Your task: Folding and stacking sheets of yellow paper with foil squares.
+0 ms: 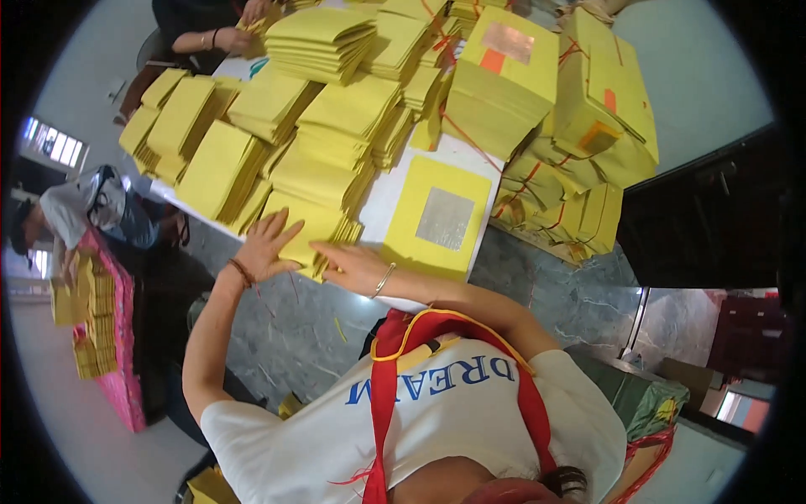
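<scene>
A stack of folded yellow paper (312,225) lies at the near edge of the white table, its layered edges facing right. My left hand (267,249) rests with fingers spread over the left side of this stack. At its near right corner is my right hand (353,267), the index finger reaching over the top and the other fingers bent at the layered edge. Part of the stack is hidden under both hands. To the right of it lies a flat yellow sheet (407,206) with a silver square (445,218) on it.
Several more yellow paper stacks (348,105) cover the table (378,197). Bundles tied with red string (600,101) are piled at the right. Across the table another person's hand (231,39) shows. At far left, a person (80,206) stands by a pink-covered table (126,353) with yellow stacks.
</scene>
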### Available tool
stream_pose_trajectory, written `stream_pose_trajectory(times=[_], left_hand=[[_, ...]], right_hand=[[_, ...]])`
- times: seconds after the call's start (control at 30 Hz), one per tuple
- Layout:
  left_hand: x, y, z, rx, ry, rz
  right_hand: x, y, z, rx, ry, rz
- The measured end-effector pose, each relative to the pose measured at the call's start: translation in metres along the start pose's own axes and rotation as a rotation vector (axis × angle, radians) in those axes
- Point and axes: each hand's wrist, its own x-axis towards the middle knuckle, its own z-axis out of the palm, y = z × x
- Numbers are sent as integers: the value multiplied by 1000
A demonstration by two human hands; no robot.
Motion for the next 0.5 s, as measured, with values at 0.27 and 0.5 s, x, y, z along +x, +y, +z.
stream_pose_trajectory(times=[0.27,0.5], left_hand=[[-4,3,40,2,121,-130],[7,9,14,-80,64,-165]], right_hand=[[8,21,15,59,-139,51],[-10,45,-3,317,-77,6]])
